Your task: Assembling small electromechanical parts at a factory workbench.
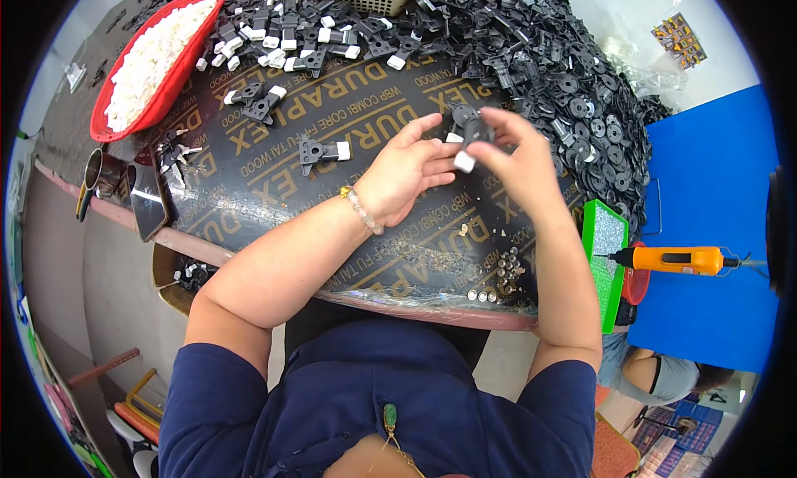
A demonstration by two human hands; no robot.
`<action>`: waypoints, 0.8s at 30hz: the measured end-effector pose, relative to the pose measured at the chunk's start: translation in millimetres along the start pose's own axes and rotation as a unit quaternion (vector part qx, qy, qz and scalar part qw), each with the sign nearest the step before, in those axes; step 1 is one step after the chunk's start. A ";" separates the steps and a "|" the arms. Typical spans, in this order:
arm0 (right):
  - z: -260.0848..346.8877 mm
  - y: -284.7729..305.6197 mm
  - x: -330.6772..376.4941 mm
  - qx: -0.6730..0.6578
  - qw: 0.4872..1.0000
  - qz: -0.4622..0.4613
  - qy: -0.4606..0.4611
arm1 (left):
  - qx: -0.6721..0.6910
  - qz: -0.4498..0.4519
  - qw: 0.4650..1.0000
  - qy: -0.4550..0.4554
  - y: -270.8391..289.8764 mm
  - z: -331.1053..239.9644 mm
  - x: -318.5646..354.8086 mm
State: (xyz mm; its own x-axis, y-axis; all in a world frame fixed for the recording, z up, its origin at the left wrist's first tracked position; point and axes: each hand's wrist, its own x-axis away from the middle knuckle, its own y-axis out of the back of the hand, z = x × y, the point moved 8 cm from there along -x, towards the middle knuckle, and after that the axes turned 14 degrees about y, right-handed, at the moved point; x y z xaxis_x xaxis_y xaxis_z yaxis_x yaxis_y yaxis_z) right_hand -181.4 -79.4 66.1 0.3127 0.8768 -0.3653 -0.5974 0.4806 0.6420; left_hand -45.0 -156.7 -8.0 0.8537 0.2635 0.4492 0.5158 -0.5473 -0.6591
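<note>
Clear bag of orange-and-black parts at your far right, on white surface. Dark board under your hands bears repeated gold lettering.

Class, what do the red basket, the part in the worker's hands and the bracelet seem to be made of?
Red basket: likely moulded plastic, smooth with an even colour. Part between left hand and right hand: matt black plastic with a white plastic end, probably. Bracelet: pale glossy beads, perhaps stone or glass.
</note>
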 end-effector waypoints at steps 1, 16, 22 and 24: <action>-30.2 12.4 1.2 -0.030 0.998 -0.023 -0.050 | -0.012 0.001 1.000 -0.002 -3.0 -0.1 -0.6; 235.4 22.6 -53.2 0.222 0.921 0.025 0.319 | 0.004 0.250 0.892 0.377 -141.8 132.4 55.9; 299.3 -77.1 16.7 -0.081 0.883 -0.065 0.458 | 0.135 0.361 0.825 0.414 -145.4 130.5 77.9; 259.5 -84.9 32.5 -0.075 0.902 -0.050 0.423 | 0.128 0.366 0.845 0.368 -134.4 111.5 101.3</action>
State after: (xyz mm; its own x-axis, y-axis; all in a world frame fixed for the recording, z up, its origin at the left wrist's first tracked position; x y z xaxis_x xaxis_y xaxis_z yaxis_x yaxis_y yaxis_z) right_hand 71.1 -87.2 174.6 -0.2674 0.4715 -0.8403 -0.7109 0.4922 0.5024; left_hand -19.8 32.1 58.9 0.7231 -0.6884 0.0565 -0.0519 -0.1357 -0.9894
